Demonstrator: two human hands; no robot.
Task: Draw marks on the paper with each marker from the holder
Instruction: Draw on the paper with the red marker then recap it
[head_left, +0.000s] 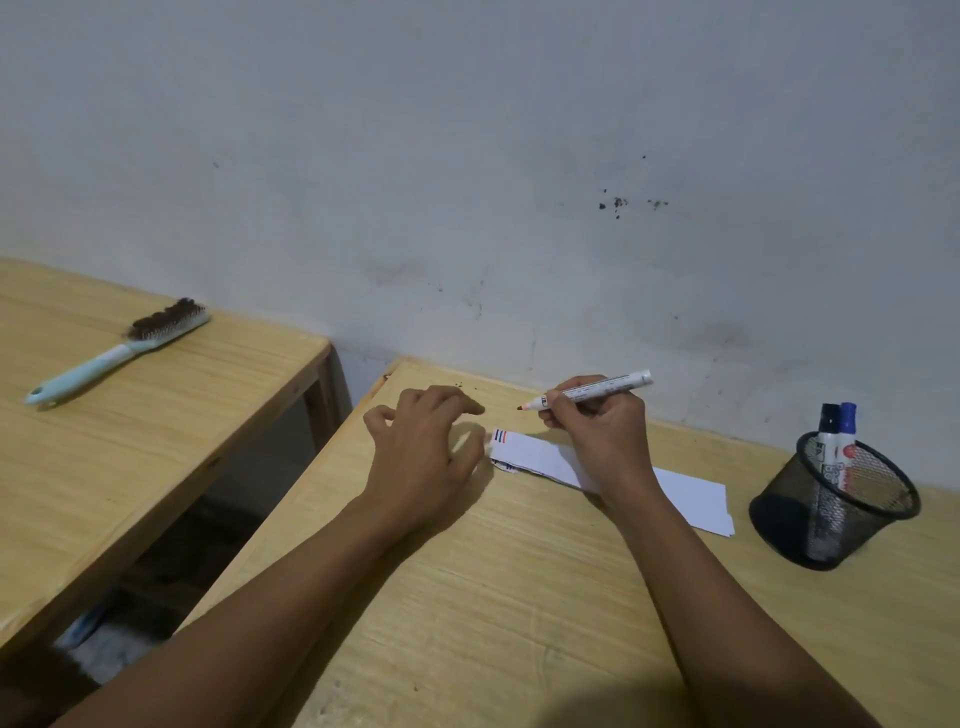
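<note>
Gripping an uncapped red-tipped marker (597, 389) in writing pose just above the paper (545, 457) at centre frame, the right hand (597, 431) readies a stroke while the left hand (421, 452) hovers loosely curled, empty, beside it, the holder (831, 499) far right.

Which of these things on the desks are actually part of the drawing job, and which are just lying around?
Part of the job:
- red-tipped marker, uncapped, held in the right hand
- paper with a few coloured lines
- mesh holder with a black-capped marker and a blue-capped marker

Just lying about:
- brush on the other table
</note>
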